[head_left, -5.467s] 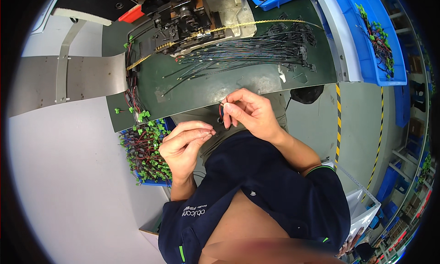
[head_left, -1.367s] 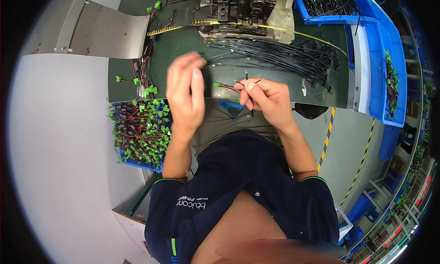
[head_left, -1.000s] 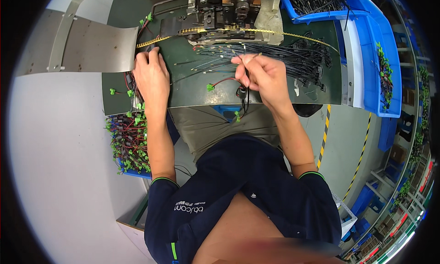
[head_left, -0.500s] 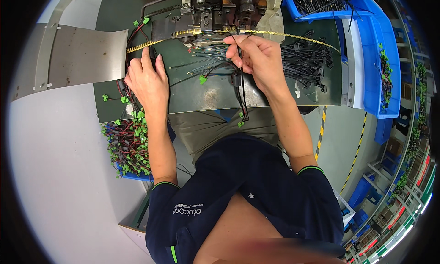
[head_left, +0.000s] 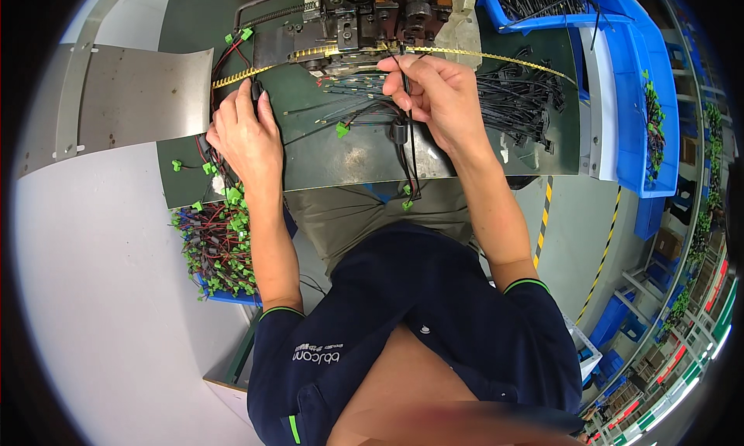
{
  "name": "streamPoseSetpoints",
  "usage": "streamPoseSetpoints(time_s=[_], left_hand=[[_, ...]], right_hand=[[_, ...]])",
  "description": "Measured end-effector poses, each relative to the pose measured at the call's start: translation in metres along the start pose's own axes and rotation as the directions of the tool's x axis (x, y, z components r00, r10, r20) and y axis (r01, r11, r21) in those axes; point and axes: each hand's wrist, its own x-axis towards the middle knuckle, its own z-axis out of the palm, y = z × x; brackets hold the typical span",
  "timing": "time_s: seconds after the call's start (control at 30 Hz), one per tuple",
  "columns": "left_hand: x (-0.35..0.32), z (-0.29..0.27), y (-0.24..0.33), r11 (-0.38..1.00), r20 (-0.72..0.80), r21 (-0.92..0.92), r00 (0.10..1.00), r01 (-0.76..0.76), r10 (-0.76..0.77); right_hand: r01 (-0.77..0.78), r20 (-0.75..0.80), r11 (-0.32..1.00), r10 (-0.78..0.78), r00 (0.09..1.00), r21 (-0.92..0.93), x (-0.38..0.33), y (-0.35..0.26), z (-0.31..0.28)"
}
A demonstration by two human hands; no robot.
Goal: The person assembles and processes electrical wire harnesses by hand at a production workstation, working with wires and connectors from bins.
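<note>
Looking down from the head view, the green work surface is ending in a near edge just above the person's lap, with little bare room left between the wire piles. Its left side is meeting a grey metal sheet, and blue bins are crowding its right. The right hand is pinching a thin black wire at the mouth of the dark crimping machine; the wire is hanging down past the table edge to a small green connector. The left hand is lying flat, fingers loosely spread, on wires near the gold terminal strip (holding nothing that I can make out). Compared with half a second ago, the right hand is sitting slightly closer to the machine, the left barely shifting.
</note>
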Motion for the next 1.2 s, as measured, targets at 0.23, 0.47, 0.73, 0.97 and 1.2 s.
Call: streamPoseSetpoints(time_s=[0.23, 0.47, 0.73, 0.97, 1.2], left_hand=[[0.002, -0.005, 0.002, 0.998, -0.079, -0.068, 0.997, -0.012, 0.007], [0.000, -0.055, 0.016, 0.996, 0.079, -0.082, 0.996, 0.036, -0.029], [-0.009, -0.123, 0.002, 0.777, 0.256, -0.516, 0.930, 0.361, -0.262], [-0.031, -0.161, -0.024, 0.319, 0.187, -0.936, 0.979, 0.152, 0.080], [-0.059, -0.155, -0.003, 0.343, 0.210, -0.911, 0.973, 0.229, -0.092]], right_hand=[[-0.011, -0.010, 1.000, 0.010, 1.000, -0.018, 0.000, -0.001, 0.002], [-0.049, 0.112, 0.993, 0.061, 0.992, -0.104, -0.048, -0.022, -0.006], [0.123, 0.032, 0.985, -0.120, 0.992, -0.119, -0.168, -0.112, -0.068], [-0.051, -0.284, 0.361, -0.630, 0.723, -0.931, -0.267, -0.309, -0.117], [-0.251, -0.033, -0.251, -0.642, 0.766, -0.935, -0.198, -0.315, -0.172]])
